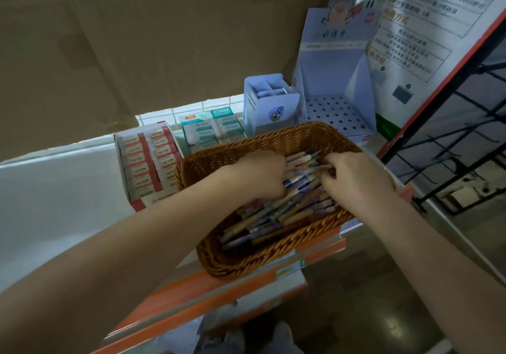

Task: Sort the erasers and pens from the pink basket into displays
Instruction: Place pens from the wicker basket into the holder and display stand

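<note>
Wicker basket [210,162], brown, sits at the orange front edge of the shelf [219,285] with a heap of pens [262,225] lying in it. Both hands are down inside. Left hand [262,175] has its fingers curled round a bunch of pens, tips poking out past the knuckles. Right hand [353,178] is just beside it, fingers bent, pinching pens from that same bunch. Behind the basket there's a red eraser box [147,162], a teal eraser box [210,130], a small blue holder [271,107], and a tall blue display [336,85] with a holed base.
</note>
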